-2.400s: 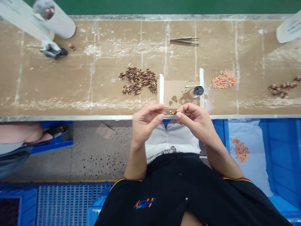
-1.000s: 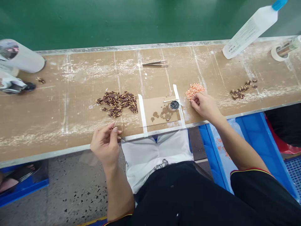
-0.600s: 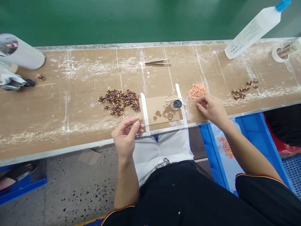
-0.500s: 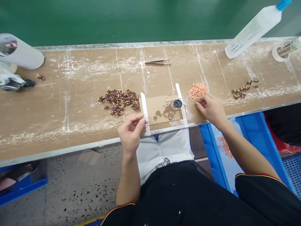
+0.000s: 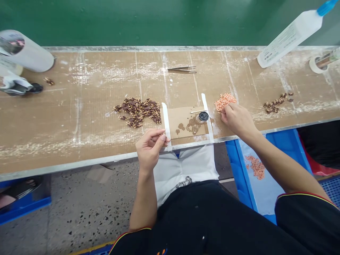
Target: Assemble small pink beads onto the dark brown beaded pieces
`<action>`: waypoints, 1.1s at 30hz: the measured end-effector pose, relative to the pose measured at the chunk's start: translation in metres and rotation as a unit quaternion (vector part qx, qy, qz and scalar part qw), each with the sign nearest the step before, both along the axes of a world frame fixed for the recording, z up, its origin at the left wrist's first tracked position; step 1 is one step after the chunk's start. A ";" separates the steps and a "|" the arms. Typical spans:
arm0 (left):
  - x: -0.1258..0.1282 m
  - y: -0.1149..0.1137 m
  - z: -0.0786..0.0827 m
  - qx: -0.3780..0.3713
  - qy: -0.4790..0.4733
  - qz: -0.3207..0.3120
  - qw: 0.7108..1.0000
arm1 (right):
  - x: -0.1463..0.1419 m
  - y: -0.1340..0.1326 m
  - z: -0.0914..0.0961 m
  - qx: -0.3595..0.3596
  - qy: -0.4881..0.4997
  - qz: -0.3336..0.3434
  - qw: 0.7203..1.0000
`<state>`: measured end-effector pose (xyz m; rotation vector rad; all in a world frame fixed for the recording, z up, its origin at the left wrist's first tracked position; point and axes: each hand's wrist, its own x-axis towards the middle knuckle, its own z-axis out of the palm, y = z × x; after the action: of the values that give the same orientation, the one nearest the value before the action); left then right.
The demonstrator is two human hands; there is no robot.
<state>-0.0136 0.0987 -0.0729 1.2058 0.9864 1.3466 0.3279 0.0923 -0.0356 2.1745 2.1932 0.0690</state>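
Observation:
My left hand point(image 5: 150, 148) hangs over the bench's front edge, thumb and forefinger pinched together on something too small to make out. Just beyond it lies a heap of small dark-brown and gold pieces point(image 5: 140, 111). My right hand point(image 5: 237, 119) rests at the near side of a pile of tiny orange pieces point(image 5: 224, 101), its fingers curled down and their tips hidden. Between the hands, a cardboard piece point(image 5: 176, 115) with wet stains is held by two white tape strips point(image 5: 166, 122). On it stand a small round pot with black contents point(image 5: 203, 116) and a cotton swab point(image 5: 198, 111).
Tweezers point(image 5: 182, 69) lie farther back. A white bottle with a blue cap point(image 5: 290, 39) and a tape roll point(image 5: 317, 65) stand right; a white cylinder point(image 5: 32, 53) stands left. More brown pieces point(image 5: 276, 103) lie right. Below is a blue crate point(image 5: 236, 170) with orange pieces.
My right hand has moved slightly up against the orange pile, its fingers turning downward. My left hand keeps its pinch. The whole view has shifted a little.

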 end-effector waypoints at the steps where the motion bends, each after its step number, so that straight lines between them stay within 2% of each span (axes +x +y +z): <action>1: 0.000 0.000 0.000 -0.005 -0.003 -0.004 1.000 | -0.002 0.002 0.001 -0.007 -0.005 -0.008 1.000; 6: -0.001 0.001 -0.001 -0.021 -0.016 -0.008 1.000 | 0.003 0.004 -0.001 0.002 0.003 -0.037 0.999; 12: -0.001 0.001 -0.002 -0.019 -0.014 -0.011 1.000 | 0.018 -0.006 -0.004 0.031 0.075 -0.021 0.996; 18: -0.001 0.001 -0.001 -0.004 -0.013 -0.013 1.000 | 0.013 -0.005 -0.007 0.054 0.090 -0.017 0.994; 26: 0.000 0.000 -0.001 -0.003 0.003 -0.007 1.000 | 0.013 -0.008 -0.013 0.064 0.055 0.010 0.996; 33: -0.001 0.000 0.000 -0.010 0.002 -0.006 1.000 | 0.031 -0.024 -0.007 0.051 0.144 0.054 0.987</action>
<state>-0.0147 0.0987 -0.0732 1.1994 0.9910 1.3223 0.3587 0.0687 -0.0429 2.2406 2.5126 -0.1401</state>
